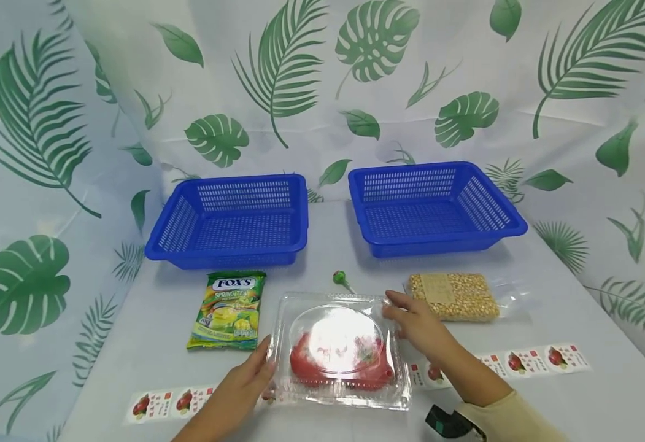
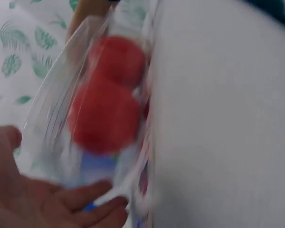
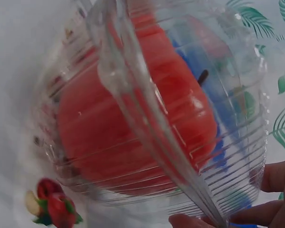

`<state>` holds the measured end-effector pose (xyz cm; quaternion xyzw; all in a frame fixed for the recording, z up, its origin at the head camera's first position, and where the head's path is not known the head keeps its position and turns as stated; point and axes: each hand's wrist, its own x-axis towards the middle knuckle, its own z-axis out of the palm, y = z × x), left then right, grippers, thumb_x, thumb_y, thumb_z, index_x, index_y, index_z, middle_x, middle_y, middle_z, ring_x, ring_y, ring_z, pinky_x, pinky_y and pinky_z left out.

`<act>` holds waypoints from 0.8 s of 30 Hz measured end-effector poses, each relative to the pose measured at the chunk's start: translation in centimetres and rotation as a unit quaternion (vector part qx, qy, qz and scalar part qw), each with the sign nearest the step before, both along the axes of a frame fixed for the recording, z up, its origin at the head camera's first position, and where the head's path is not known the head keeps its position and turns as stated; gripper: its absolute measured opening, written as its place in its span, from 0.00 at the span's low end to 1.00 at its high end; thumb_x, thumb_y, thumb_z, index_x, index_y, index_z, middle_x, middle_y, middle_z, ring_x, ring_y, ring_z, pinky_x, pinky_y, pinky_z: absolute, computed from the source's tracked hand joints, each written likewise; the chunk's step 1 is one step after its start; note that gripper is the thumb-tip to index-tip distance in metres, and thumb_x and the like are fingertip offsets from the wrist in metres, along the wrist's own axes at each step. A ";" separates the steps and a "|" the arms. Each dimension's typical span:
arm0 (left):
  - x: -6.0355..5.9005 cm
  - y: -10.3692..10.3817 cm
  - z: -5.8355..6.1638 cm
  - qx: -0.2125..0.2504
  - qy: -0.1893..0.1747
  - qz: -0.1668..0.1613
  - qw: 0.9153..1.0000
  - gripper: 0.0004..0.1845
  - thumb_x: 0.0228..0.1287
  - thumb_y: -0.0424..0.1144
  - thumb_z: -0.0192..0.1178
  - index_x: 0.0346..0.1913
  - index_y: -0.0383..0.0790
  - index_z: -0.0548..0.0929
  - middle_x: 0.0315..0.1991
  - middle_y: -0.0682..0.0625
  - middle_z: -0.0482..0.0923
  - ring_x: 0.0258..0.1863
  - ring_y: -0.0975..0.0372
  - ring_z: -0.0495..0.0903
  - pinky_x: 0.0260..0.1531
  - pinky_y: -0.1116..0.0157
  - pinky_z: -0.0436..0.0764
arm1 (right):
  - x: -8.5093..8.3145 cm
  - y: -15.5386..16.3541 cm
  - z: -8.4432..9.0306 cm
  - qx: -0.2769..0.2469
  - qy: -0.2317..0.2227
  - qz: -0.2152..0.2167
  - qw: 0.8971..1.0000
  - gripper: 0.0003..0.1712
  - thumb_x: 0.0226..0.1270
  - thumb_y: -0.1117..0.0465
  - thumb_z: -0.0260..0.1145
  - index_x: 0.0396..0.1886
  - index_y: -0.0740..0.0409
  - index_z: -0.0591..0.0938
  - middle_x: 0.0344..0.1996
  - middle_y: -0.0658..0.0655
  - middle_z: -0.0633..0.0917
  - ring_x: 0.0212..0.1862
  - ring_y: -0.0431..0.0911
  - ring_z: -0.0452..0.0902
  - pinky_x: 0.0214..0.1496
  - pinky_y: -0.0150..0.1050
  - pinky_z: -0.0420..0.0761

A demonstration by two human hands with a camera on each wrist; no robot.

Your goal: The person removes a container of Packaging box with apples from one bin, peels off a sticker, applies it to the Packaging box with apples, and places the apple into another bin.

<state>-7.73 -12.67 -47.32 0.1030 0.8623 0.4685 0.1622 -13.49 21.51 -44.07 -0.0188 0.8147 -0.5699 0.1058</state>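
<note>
A clear plastic clamshell box (image 1: 336,316) lies before me, its lid down over several red fruits (image 1: 307,362). One red fruit (image 3: 180,109) shows a dark stem, like an apple's, in the right wrist view. My right hand (image 1: 418,322) pinches the box's rim at its upper right; thumb and fingers (image 3: 275,175) meet the edge in the right wrist view. At the box's left side is my left hand (image 1: 242,383), its fingers (image 2: 92,192) fairly straight and spread in the blurred left wrist view. Whether that hand touches the box is hard to tell.
Two blue baskets (image 1: 226,263) (image 1: 427,248) stand at the back. A green FOX'S candy bag (image 1: 228,312) lies left, a bag of yellow kernels (image 1: 455,298) right. Behind the box is a green lollipop (image 1: 339,277). Fruit-printed sticker strips (image 1: 537,361) run along the front.
</note>
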 end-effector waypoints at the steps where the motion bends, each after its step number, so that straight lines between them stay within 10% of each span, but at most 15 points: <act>1: 0.1 -0.4 0.0 -0.007 0.003 -0.014 1.000 0.41 0.72 0.56 0.51 0.78 0.44 0.46 0.69 0.36 0.63 0.65 0.44 0.67 0.60 0.43 0.67 | -0.3 0.1 0.0 0.000 0.003 0.002 1.000 0.33 0.74 0.57 0.56 0.71 0.72 0.61 0.67 0.73 0.65 0.62 0.65 0.69 0.50 0.51 0.81; 7: 0.1 -0.4 0.0 -0.073 0.056 -0.053 0.994 0.58 0.47 0.67 0.69 0.77 0.68 0.44 0.76 0.47 0.51 0.70 0.45 0.58 0.59 0.40 0.67 | -1.0 0.4 -1.0 -0.013 -0.007 -0.013 1.000 0.36 0.74 0.52 0.58 0.71 0.69 0.61 0.64 0.70 0.70 0.62 0.63 0.68 0.49 0.48 0.81; 13: -0.2 -1.2 -0.4 -0.092 0.032 -0.058 0.994 0.62 0.50 0.62 0.70 0.78 0.57 0.37 0.67 0.40 0.68 0.59 0.47 0.74 0.55 0.44 0.73 | 0.1 0.8 -1.4 -0.017 -0.050 -0.017 0.998 0.41 0.71 0.47 0.62 0.74 0.63 0.58 0.65 0.71 0.69 0.62 0.61 0.70 0.49 0.49 0.81; 19: -1.5 -2.7 -0.4 -0.222 0.076 -0.102 0.967 0.38 0.54 0.54 0.70 0.66 0.40 0.73 0.54 0.49 0.80 0.55 0.52 0.76 0.54 0.46 0.74 | 0.0 0.7 -0.8 -0.003 -0.042 -0.012 0.999 0.41 0.66 0.52 0.67 0.71 0.66 0.62 0.59 0.70 0.74 0.55 0.59 0.77 0.44 0.47 0.83; 24: -1.9 -5.1 0.2 -0.274 0.083 -0.142 0.947 0.24 0.53 0.47 0.73 0.52 0.43 0.83 0.44 0.57 0.80 0.46 0.61 0.78 0.48 0.54 0.78 | -0.3 0.6 -0.4 -0.011 -0.026 -0.031 0.999 0.37 0.67 0.57 0.66 0.70 0.67 0.63 0.57 0.70 0.76 0.52 0.57 0.79 0.41 0.45 0.84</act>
